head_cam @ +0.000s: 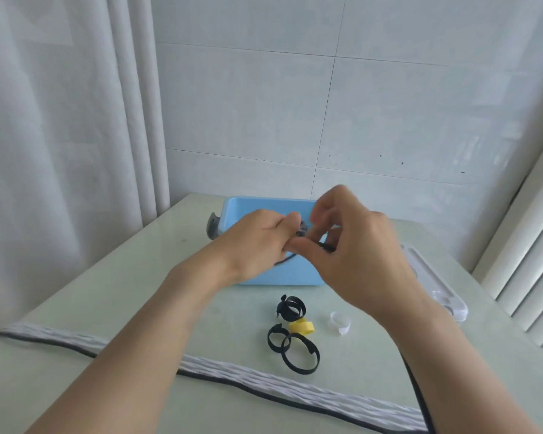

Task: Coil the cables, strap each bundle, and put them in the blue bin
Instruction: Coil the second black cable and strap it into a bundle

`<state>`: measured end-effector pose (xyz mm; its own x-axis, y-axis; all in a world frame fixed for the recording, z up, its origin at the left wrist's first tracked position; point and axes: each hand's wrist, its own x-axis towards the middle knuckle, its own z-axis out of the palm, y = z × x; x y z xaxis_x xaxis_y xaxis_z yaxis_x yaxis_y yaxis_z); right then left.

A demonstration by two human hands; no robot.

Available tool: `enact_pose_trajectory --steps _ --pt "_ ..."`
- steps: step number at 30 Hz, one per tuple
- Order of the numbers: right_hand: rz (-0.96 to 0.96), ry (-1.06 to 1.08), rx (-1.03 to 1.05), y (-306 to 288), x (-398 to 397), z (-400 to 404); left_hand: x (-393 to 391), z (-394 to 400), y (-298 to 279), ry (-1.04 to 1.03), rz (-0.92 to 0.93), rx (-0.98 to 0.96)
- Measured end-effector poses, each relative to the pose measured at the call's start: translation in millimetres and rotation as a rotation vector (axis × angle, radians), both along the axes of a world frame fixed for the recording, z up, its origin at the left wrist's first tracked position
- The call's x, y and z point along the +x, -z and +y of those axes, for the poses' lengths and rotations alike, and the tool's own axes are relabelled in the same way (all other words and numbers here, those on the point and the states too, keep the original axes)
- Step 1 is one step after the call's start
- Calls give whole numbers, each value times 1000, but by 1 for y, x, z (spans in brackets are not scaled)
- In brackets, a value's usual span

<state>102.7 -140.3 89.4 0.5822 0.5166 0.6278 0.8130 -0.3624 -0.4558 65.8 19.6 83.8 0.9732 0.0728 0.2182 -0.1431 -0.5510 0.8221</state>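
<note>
Thin black cable [284, 259], partly hidden, pinched by left hand [257, 242] and right hand [355, 249] above smooth blue plastic bin [279, 278]; looped fabric straps [295, 346] lie near.

"What sort of place is this?"
"It looks like a home: white wall tiles [389, 104], a pale curtain [60, 120], window blinds [533, 270], and a glossy greenish table [138, 277]."
</note>
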Motion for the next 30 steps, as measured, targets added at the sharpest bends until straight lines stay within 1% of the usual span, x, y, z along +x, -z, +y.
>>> enact_pose_trajectory --steps 2,4,6,8,10,12,14,17,19,21,24,26,28,30 --pt "20 28 49 -2 4 -2 -5 0 -4 85 110 -52" --pt "103 23 29 -6 8 -10 -9 1 -6 165 181 -81" --pt "254 -66 -68 -12 12 -20 -12 3 -8 200 199 -114" --pt "408 -210 -162 -16 14 -29 -14 7 -10 224 191 -168" --pt "467 -272 -136 -19 13 -34 -15 10 -12 247 171 -227" --pt "461 -253 -81 -20 12 -32 -15 12 -14 217 140 -284" --pt "401 -207 -98 -21 8 -28 -16 17 -15 223 129 -333" --pt "389 -210 -72 -20 5 -23 -18 27 -12 359 119 -463" --pt "401 -200 -29 -18 8 -23 -16 33 -9 397 81 -583" --pt "392 -146 -59 -16 11 -24 -12 35 -8 343 50 -693" --pt "301 38 -236 -11 20 -30 -6 33 -9 214 -5 -911" --pt "289 119 -335 -10 26 -34 -1 33 -10 136 -77 -1054" --pt "337 129 -322 -7 32 -34 3 34 -8 87 -141 -1196" --pt "403 125 -212 -3 34 -29 7 32 -7 87 -192 -1337"
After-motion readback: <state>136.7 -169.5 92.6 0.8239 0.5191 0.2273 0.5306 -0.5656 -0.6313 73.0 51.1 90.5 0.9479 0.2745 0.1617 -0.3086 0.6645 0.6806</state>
